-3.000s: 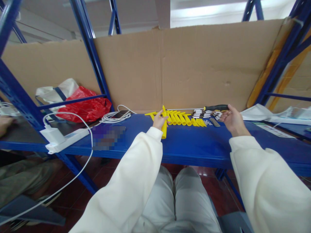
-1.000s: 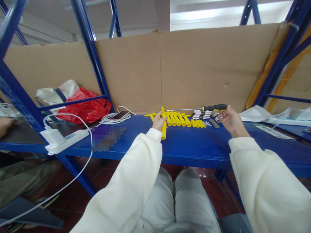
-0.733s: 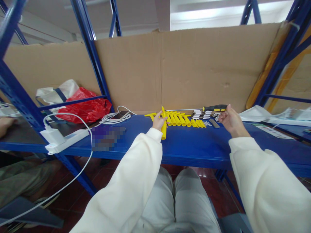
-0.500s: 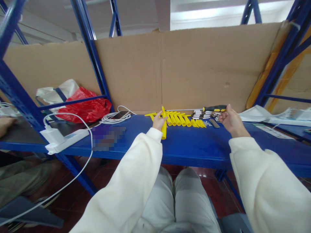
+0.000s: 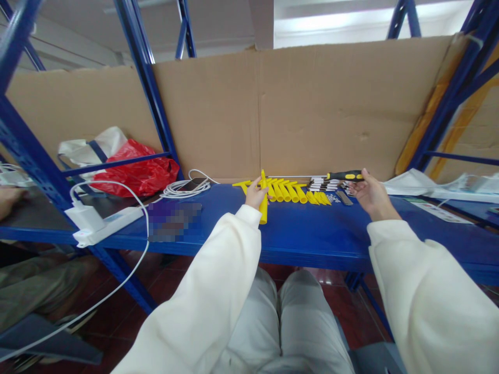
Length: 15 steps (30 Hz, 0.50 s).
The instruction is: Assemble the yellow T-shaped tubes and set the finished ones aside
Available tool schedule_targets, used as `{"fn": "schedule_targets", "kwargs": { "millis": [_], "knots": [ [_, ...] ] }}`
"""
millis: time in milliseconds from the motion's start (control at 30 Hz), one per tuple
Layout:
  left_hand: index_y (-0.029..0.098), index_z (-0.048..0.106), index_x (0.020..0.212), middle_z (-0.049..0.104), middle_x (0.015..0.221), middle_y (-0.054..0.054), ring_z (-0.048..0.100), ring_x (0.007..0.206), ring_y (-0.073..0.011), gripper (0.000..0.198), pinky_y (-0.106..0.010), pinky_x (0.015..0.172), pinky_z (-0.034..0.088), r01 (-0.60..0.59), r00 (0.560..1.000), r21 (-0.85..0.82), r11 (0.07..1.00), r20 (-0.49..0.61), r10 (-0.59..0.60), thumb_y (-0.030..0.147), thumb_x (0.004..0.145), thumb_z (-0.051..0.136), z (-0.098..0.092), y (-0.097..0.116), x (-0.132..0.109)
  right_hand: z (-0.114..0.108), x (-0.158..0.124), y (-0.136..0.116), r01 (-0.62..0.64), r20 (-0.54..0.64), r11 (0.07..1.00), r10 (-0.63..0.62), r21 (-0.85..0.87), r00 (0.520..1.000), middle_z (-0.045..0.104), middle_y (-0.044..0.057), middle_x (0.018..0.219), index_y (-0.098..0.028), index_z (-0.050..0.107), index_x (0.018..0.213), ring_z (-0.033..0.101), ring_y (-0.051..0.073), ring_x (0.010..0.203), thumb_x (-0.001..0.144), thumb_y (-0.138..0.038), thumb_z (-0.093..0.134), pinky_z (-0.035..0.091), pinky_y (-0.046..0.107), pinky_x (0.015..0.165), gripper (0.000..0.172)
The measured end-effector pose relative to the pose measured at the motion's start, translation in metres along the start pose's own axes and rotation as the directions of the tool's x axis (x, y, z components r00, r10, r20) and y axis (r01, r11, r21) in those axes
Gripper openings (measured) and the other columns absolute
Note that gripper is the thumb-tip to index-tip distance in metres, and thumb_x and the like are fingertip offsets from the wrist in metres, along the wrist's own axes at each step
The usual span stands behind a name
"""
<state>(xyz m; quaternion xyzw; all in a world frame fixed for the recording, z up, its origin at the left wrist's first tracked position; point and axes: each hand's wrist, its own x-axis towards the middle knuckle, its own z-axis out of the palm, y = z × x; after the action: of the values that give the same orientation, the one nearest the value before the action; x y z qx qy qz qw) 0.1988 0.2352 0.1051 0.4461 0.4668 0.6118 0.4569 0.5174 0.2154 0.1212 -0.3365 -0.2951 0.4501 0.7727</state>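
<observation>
My left hand [image 5: 254,195] is closed around an upright yellow plastic tube-like piece [image 5: 264,212] above the blue shelf. In my right hand [image 5: 373,197], the fingertips grip the handle end of a black-and-yellow screwdriver [image 5: 343,176]. Its long thin shaft points left, level, toward the top of the yellow piece; whether the tip touches it, I cannot tell. Between my hands lie a row of similar yellow pieces [image 5: 288,192], small yellow wedge-like parts [image 5: 318,198], white-and-black sticks [image 5: 322,184], tiny silvery parts [image 5: 334,198] and a small dark bar [image 5: 344,198].
A cardboard panel [image 5: 312,109] rises behind the blue shelf [image 5: 312,234]. To the left are a coiled white cable [image 5: 181,189], a phone [image 5: 194,184], a red bag [image 5: 136,169] and a white power strip [image 5: 113,226]. White plastic wrapping [image 5: 413,182] is at right. Another person sits far left.
The screwdriver's handle has turned slightly, and my right fingers have shifted a little on it. The yellow piece in my left hand has barely moved.
</observation>
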Motion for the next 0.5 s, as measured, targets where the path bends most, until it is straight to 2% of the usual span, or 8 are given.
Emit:
{"fn": "schedule_targets", "kwargs": {
  "millis": [67, 133, 333, 500],
  "knots": [
    [0.022, 0.056, 0.165, 0.079, 0.101, -0.009, 0.072, 0.059, -0.0136, 0.081, -0.022, 0.052, 0.056, -0.016, 1.0, 0.015, 1.0, 0.003, 0.016, 0.011, 0.09, 0.082, 0.0, -0.001, 0.001, 0.004, -0.004, -0.003, -0.037, -0.066, 0.997, 0.041, 0.061, 0.997, 0.054, -0.004, 0.052, -0.024, 0.058, 0.075, 0.064, 0.014, 0.052, 0.105, -0.027, 0.071, 0.057, 0.021, 0.049, 0.033],
    [0.023, 0.058, 0.164, 0.08, 0.109, -0.011, 0.073, 0.061, -0.0136, 0.08, -0.021, 0.053, 0.056, -0.032, 0.999, 0.039, 0.999, 0.012, 0.031, 0.012, 0.088, 0.083, 0.001, -0.003, 0.001, 0.005, -0.006, -0.006, -0.061, -0.115, 0.991, 0.075, 0.119, 0.99, 0.055, -0.003, 0.053, -0.024, 0.058, 0.076, 0.061, 0.013, 0.05, 0.109, -0.023, 0.06, 0.057, 0.021, 0.048, 0.033],
    [0.021, 0.064, 0.159, 0.08, 0.118, -0.013, 0.075, 0.068, -0.0137, 0.07, -0.017, 0.049, 0.053, -0.038, 0.999, 0.173, 0.984, 0.017, 0.035, 0.013, 0.091, 0.08, 0.002, -0.005, 0.0, -0.007, 0.005, -0.005, -0.051, -0.142, 0.991, 0.069, 0.127, 0.987, 0.053, -0.004, 0.054, -0.024, 0.059, 0.079, 0.056, 0.013, 0.047, 0.105, -0.024, 0.064, 0.056, 0.021, 0.043, 0.027],
    [0.019, 0.067, 0.155, 0.073, 0.141, -0.018, 0.078, 0.078, -0.0146, 0.068, -0.021, 0.061, 0.061, -0.037, 0.999, 0.308, 0.951, 0.002, 0.038, 0.0, 0.09, 0.068, 0.003, -0.007, 0.004, -0.018, 0.018, 0.001, -0.026, -0.119, 0.999, 0.031, 0.044, 0.992, 0.052, -0.005, 0.057, -0.025, 0.053, 0.078, 0.051, 0.011, 0.043, 0.102, -0.025, 0.071, 0.05, 0.02, 0.041, 0.029]
  ]
}}
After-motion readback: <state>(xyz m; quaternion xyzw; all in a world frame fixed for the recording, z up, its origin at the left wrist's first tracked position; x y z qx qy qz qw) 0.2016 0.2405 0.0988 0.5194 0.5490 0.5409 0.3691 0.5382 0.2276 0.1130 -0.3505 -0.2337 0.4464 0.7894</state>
